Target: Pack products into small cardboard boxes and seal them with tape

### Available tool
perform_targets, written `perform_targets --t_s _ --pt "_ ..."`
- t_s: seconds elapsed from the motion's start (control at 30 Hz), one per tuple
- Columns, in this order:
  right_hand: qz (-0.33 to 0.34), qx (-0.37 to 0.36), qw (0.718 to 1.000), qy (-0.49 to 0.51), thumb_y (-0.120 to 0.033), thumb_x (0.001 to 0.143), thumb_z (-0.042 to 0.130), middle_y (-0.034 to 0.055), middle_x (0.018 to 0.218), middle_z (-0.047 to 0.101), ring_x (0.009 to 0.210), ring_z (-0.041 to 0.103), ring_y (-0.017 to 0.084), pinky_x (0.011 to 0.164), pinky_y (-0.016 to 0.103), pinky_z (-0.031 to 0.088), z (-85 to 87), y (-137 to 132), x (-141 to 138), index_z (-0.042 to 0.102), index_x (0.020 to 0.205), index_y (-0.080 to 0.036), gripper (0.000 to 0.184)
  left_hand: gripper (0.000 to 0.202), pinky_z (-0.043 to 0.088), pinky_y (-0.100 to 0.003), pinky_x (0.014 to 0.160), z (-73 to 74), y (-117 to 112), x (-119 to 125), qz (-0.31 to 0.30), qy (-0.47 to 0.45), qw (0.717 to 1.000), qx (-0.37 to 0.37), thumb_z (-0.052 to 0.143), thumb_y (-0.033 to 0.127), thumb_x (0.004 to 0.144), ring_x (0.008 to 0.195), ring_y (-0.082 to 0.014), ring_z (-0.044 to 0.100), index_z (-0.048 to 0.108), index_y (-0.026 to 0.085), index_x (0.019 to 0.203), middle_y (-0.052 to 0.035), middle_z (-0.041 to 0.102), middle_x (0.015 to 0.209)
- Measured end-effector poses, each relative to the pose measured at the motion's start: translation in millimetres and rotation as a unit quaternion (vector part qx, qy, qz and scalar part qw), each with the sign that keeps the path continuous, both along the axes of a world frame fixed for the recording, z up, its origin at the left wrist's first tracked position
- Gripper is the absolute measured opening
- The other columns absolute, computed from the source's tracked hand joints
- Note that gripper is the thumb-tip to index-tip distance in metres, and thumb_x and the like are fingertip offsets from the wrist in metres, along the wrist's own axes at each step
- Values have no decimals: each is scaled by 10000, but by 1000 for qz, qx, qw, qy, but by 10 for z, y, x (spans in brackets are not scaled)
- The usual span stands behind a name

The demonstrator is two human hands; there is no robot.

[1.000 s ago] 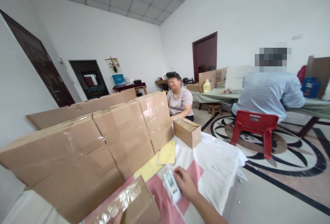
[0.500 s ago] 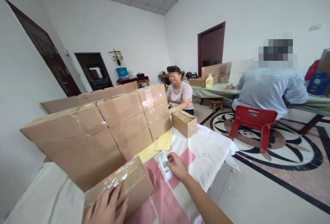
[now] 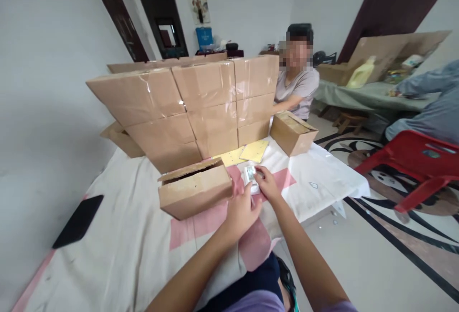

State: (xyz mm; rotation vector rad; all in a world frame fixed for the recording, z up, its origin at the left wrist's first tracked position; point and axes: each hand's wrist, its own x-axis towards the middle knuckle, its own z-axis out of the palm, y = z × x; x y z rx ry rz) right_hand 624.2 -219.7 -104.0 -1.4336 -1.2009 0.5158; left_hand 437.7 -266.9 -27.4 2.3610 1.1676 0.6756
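Note:
A small white box-like item (image 3: pixel 247 175) with a printed greenish top lies on the pink and white cloth. My right hand (image 3: pixel 268 185) has its fingers closed on the item's right side. Just below and left of it, my left hand (image 3: pixel 239 211) reaches in with fingers extended and thumb apart, its fingertips at or very near the item's near edge. I cannot tell whether they touch. Left of my hands sits a brown carton (image 3: pixel 197 191) whose top flap is slightly raised, showing a dark gap. Yellow sheets (image 3: pixel 254 151) lie behind the item.
A wall of stacked, taped cartons (image 3: pixel 211 106) stands across the table. Another carton (image 3: pixel 294 135) is at the right back, near a seated person (image 3: pixel 299 87). A black flat object (image 3: pixel 79 221) lies far left. A red chair (image 3: pixel 423 163) stands right.
My left hand has left the carton's top and moved right to the white item. My right hand stays at that item. The view has tilted down and turned.

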Motion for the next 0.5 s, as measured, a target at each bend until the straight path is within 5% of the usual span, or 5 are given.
perform_targets --t_s 0.17,0.37,0.5 --pt "11 -22 1000 -17 -454 946 484 84 1349 640 1259 591 291 1112 482 442 7 -13 -6 619 1288 -236 427 356 467 -315 759 -134 286 309 100 -129 960 -230 703 291 825 896 -254 678 678 190 1166 -92 732 973" --pt "35 -48 998 -31 -489 986 441 56 1397 619 1332 545 299 1171 512 380 -11 4 23 592 1363 -269 462 153 356 -239 477 -213 573 420 153 -222 872 -409 729 287 807 458 -136 509 680 142 802 24 504 495" --pt "42 -48 997 -46 -508 988 431 53 1439 591 1373 513 302 1203 528 337 -11 -1 40 575 1400 -276 495 268 223 -216 395 -181 597 502 183 -284 818 -465 769 291 761 377 -83 362 571 152 646 53 396 433"
